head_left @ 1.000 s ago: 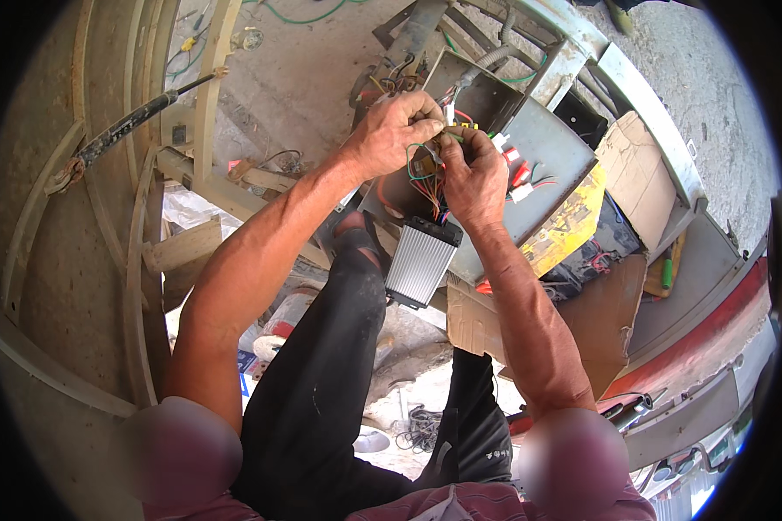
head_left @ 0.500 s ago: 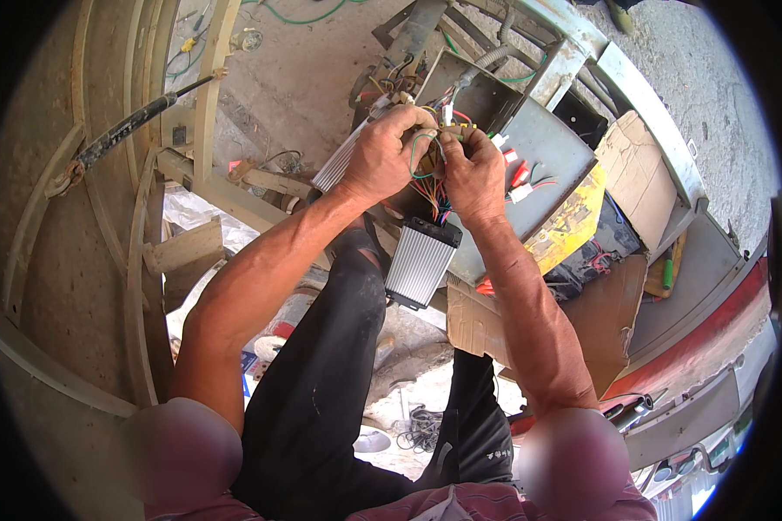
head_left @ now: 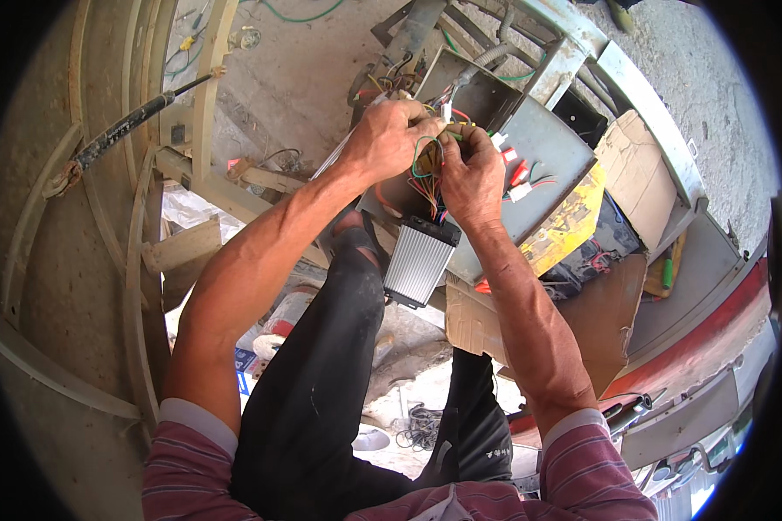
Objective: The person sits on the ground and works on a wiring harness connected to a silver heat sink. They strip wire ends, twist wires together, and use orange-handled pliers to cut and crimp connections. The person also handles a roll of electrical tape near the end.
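Note:
My left hand (head_left: pixel 389 141) and my right hand (head_left: pixel 473 178) meet over an open metal box (head_left: pixel 487 82), fingertips almost touching. Thumb and fingers of both are pinched on thin wires. A green wire (head_left: pixel 415 158) loops down beside my left fingertips, and a yellow-green piece shows at my right fingers; the exact joint between them is hidden. Below my hands, a bundle of coloured wires (head_left: pixel 427 196) runs into a silver finned controller (head_left: pixel 421 263) with black ends. White connectors (head_left: pixel 520 192) and red connectors (head_left: pixel 520 173) lie just right of my right hand.
A yellow panel (head_left: pixel 569 221) and torn cardboard (head_left: pixel 595 317) lie right of the metal box. The welded frame (head_left: pixel 573 61) curves around the far side. On the left stands a large ribbed panel (head_left: pixel 43 260) with a black gas strut (head_left: pixel 126 130). My black-trousered legs (head_left: pixel 317 365) are below.
My left hand and forearm have shifted slightly, covering more of the second finned unit behind them. My right hand stays almost in place, still pinching. The controller has hardly moved.

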The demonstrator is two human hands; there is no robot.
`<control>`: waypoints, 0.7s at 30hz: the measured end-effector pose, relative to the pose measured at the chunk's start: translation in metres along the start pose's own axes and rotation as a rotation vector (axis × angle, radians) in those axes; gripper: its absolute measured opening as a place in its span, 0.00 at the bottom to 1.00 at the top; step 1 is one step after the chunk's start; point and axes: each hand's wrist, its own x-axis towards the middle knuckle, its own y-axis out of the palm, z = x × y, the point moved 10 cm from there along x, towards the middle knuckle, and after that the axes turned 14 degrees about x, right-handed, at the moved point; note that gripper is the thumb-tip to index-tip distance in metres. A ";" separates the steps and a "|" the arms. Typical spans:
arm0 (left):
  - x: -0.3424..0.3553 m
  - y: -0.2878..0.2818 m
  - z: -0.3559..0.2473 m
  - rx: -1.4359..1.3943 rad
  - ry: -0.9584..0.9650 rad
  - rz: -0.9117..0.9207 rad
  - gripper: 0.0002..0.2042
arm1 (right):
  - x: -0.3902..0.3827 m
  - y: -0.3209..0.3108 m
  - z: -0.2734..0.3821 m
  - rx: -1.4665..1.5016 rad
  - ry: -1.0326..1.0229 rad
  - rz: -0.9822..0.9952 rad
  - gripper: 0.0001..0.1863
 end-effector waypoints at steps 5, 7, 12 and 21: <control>-0.005 0.023 0.020 -0.479 -0.190 0.084 0.11 | 0.000 -0.002 0.002 0.036 0.035 0.007 0.19; -0.009 0.026 0.023 -0.553 -0.216 0.069 0.10 | 0.002 -0.003 0.002 0.041 0.076 0.023 0.20; -0.012 0.009 0.006 -0.198 0.001 -0.091 0.05 | 0.007 -0.003 -0.006 0.135 0.186 0.054 0.19; -0.042 -0.008 -0.053 0.476 0.549 -0.479 0.06 | 0.012 0.008 -0.028 0.654 0.447 0.085 0.14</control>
